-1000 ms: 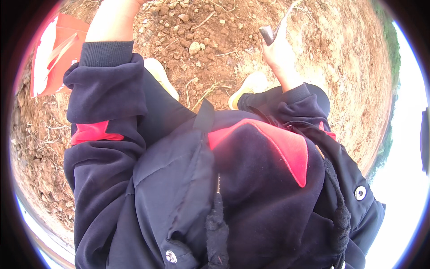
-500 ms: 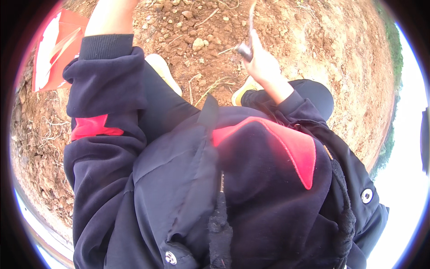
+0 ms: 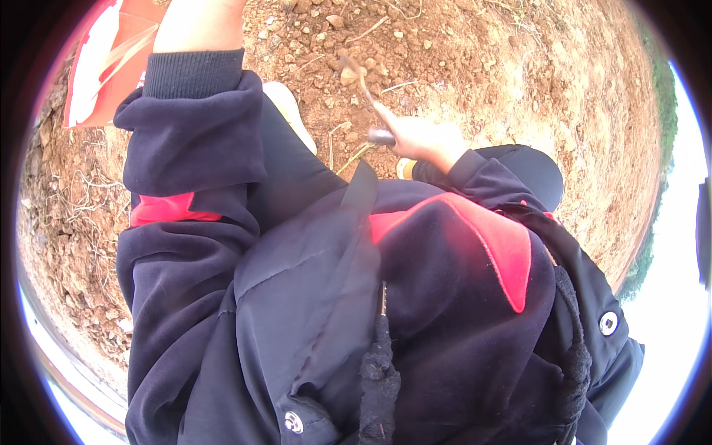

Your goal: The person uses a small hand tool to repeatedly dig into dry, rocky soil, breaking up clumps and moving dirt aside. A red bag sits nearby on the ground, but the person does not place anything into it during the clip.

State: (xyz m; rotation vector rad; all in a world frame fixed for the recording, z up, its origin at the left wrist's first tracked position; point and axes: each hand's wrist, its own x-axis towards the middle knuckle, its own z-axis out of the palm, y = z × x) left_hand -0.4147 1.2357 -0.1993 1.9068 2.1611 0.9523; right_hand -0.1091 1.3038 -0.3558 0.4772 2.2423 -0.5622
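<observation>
My right hand (image 3: pixel 436 141) is closed round what looks like a sickle, held over the soil between my feet. Its thin curved blade (image 3: pixel 369 93) points up and to the left, slightly blurred, and a dark round handle end (image 3: pixel 381 137) sticks out beside my fingers. On the left, my bare left forearm (image 3: pixel 196 26) stretches forward out of the dark cuff and leaves the picture at the top. My left hand itself is beyond the edge.
Reddish-brown soil (image 3: pixel 475 74) with stones and dry stalks spreads ahead. A red and white bag or box (image 3: pixel 132 63) stands at the left beside my forearm. My pale shoes (image 3: pixel 291 117) show under my dark trousers. Green growth (image 3: pixel 656 111) lines the right edge.
My right hand has turned and come down, so the blade swings from pointing up to pointing up-left. The whole view has shifted slightly, and my left arm appears a little further right.
</observation>
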